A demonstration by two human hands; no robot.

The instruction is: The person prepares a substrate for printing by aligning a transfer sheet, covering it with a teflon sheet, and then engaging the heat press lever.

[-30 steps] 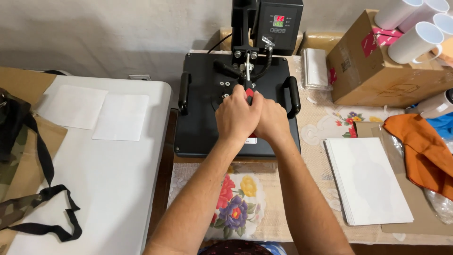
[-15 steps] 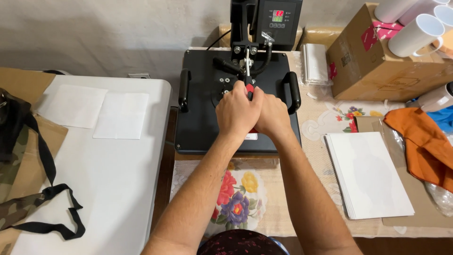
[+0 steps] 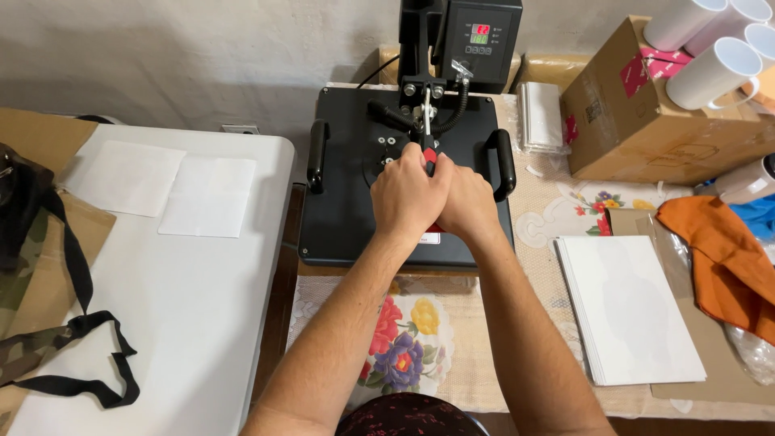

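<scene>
Both hands stay clasped on the heat press handle, barely moved since a moment ago

The left hand [image 3: 410, 194] and right hand [image 3: 464, 202] are curled tight around the red-tipped handle [image 3: 429, 155] over the black heat press [image 3: 347, 202]; white mugs [image 3: 710, 48] stand on a cardboard box [image 3: 646, 121] to the right

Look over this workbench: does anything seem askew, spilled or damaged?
Nothing stands out. Both hands, left and right, clasp the press handle; the paper stack lies neat.

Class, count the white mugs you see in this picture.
4: three mugs lie on the cardboard box at top right; a fourth mug sits below it. Others may be out of frame.
</scene>
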